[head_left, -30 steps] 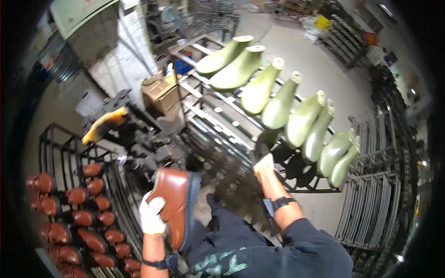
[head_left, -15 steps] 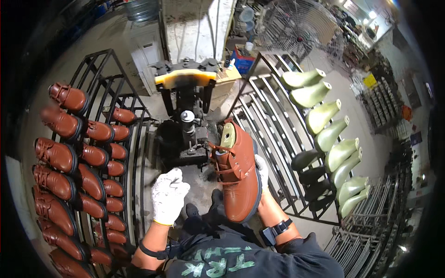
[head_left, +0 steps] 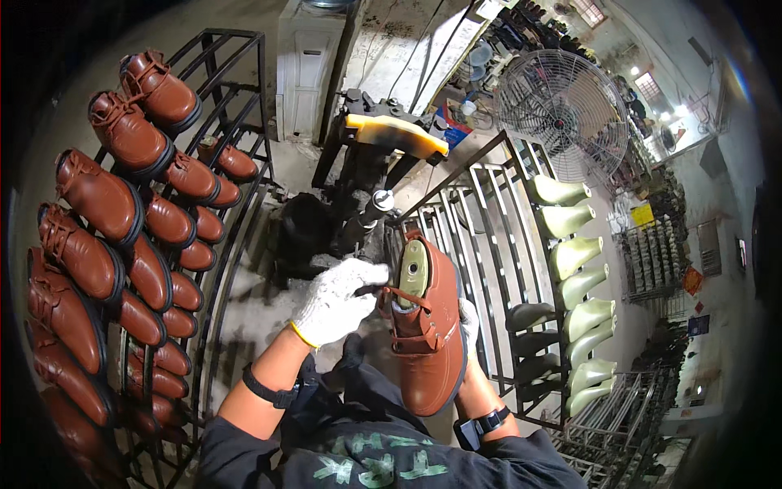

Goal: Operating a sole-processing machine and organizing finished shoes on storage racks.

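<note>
A brown leather lace-up shoe [head_left: 428, 354] points its toe toward me, with a pale green shoe last [head_left: 415, 273] filling its opening. My right hand [head_left: 470, 322], in a white knit glove, grips the shoe from its right side; most of its fingers are hidden behind the sole. My left hand [head_left: 340, 295], gloved the same way, is at the shoe's left side near the loose brown lace [head_left: 405, 297]. Its fingers are apart and seem to hold nothing. Whether the fingertips touch the shoe is hard to see.
Left of me, a black metal rack [head_left: 236, 81] carries rows of brown shoes [head_left: 98, 196]. A dark machine with a yellow top piece [head_left: 395, 134] stands ahead. On the right, another rack [head_left: 497, 236] holds pale green lasts [head_left: 577, 257]. Behind it is a large wire-caged fan [head_left: 562, 122].
My left hand has gone from a curled pose beside the machine to the shoe's left side, with its fingers opened. The whole view has turned, while the right hand keeps the shoe.
</note>
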Demonstrator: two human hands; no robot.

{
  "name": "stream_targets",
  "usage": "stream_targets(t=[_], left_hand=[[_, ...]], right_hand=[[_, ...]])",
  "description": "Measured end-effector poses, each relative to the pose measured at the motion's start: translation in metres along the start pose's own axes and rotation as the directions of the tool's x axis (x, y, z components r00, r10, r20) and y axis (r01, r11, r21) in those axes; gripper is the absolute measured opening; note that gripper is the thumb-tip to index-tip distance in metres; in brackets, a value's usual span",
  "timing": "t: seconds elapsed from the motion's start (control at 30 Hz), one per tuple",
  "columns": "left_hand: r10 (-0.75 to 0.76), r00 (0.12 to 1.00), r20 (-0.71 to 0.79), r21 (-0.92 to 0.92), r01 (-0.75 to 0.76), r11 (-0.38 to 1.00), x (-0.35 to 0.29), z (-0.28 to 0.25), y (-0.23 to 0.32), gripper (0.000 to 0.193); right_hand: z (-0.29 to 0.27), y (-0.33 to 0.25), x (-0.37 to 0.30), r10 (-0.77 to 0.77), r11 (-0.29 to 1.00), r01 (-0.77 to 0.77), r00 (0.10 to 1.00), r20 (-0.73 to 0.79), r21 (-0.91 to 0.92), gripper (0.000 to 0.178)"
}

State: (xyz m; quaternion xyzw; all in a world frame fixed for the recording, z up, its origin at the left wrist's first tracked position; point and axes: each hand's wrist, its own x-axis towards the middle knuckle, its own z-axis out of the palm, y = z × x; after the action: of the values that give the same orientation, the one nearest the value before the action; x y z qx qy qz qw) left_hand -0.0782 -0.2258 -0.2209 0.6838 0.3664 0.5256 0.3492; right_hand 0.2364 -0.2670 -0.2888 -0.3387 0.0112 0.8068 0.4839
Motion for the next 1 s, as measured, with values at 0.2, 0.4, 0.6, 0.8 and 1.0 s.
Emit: stream_targets(t=[0.2, 0.4, 0.6, 0.8, 1.0], left_hand=[[-0.370, 0.929, -0.018, -0.404, 0.332, 0.852, -0.013, -0.003, -0.002, 0.012], [-0.574, 0.811, 0.112, -0.643, 0.500, 0.581, -0.028, -0.033, 0.006, 0.021], [-0.545, 0.829, 0.129, -0.730, 0.451, 0.513, -0.045, -0.020, -0.004, 0.046], [-0.656, 0.731, 0.185, -0.636, 0.598, 0.487, -0.035, -0.017, 0.015, 0.024], [-0.187, 0.974, 0.129, 0.041, 0.183, 0.982, -0.040, -0.035, -0.012, 0.019]], right_hand=[[0.029, 0.009, -0.011, -0.004, 0.999, 0.003, 1.000, -0.028, -0.035, 0.044], [0.037, 0.017, -0.003, 0.003, 0.997, -0.008, 0.998, -0.057, -0.077, 0.045], [0.055, 0.016, -0.017, 0.004, 0.993, -0.014, 0.997, -0.076, -0.118, 0.046], [0.065, 0.015, -0.027, -0.001, 0.987, -0.013, 0.996, -0.090, -0.158, 0.047], [0.088, 0.003, -0.027, -0.002, 0.981, -0.018, 0.995, -0.103, -0.191, 0.048]])
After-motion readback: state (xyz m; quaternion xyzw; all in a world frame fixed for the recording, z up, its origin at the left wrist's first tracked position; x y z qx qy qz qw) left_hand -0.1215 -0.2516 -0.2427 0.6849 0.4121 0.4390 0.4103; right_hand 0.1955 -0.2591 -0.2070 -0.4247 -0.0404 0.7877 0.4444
